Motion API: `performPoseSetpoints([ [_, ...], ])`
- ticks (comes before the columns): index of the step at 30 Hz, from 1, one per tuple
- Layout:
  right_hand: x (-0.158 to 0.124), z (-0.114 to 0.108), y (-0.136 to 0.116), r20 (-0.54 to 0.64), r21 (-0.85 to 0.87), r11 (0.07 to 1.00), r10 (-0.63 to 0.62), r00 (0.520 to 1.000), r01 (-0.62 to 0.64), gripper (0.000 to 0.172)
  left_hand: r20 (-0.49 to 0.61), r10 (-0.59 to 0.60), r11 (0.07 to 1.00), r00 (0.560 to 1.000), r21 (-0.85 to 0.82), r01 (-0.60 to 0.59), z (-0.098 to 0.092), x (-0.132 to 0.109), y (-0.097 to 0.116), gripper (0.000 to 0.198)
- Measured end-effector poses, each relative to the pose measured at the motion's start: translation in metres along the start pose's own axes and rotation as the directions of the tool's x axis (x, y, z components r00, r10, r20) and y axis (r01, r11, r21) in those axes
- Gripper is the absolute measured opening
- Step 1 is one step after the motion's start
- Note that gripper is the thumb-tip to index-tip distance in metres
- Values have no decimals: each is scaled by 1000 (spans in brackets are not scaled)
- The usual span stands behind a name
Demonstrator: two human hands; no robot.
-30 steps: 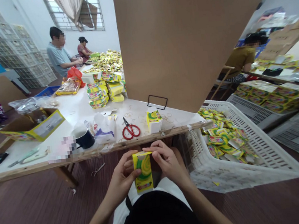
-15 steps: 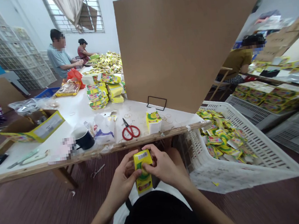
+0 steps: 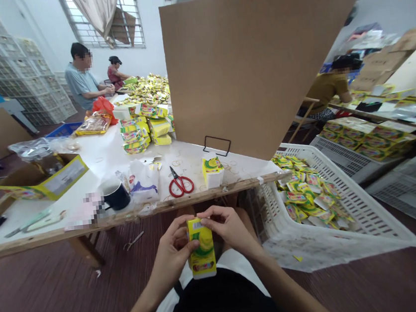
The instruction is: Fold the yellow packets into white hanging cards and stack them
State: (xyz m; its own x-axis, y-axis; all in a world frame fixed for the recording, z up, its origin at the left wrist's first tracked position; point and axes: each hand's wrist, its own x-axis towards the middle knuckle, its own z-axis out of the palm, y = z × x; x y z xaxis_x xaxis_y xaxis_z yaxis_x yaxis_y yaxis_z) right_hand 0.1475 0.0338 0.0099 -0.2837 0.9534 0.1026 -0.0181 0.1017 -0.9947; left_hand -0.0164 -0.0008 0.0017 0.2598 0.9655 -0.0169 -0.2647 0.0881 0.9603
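Note:
A small yellow carton (image 3: 203, 252) with a green print and a barcode stands upright above my lap. My left hand (image 3: 172, 250) is closed around its left side, thumb across the front. At the top edge, the thumb and fingers of my right hand (image 3: 228, 228) pinch the carton by its upper right corner. The fingers behind it are partly hidden. Past my hands, on the table edge, lie red-handled scissors (image 3: 181, 184) and a small stack of yellow-and-white cartons (image 3: 213, 172).
A brown cardboard sheet (image 3: 251, 71) leans upright over the table (image 3: 99, 163). To the right is a white crate (image 3: 339, 251) full of yellow packets. A dark mug (image 3: 118, 199) and an open yellow box (image 3: 49, 181) stand left. Several people sit or stand farther off.
My right hand has shifted up from the carton's front to its top corner. The carton has come slightly lower and more upright. My left hand keeps its hold.

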Motion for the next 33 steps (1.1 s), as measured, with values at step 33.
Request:
performPoseSetpoints([
  [33,13,9,-1,81,-678,531,-634,769,509,27,-116,-170,875,979,-475,96,-15,15,-5,53],
])
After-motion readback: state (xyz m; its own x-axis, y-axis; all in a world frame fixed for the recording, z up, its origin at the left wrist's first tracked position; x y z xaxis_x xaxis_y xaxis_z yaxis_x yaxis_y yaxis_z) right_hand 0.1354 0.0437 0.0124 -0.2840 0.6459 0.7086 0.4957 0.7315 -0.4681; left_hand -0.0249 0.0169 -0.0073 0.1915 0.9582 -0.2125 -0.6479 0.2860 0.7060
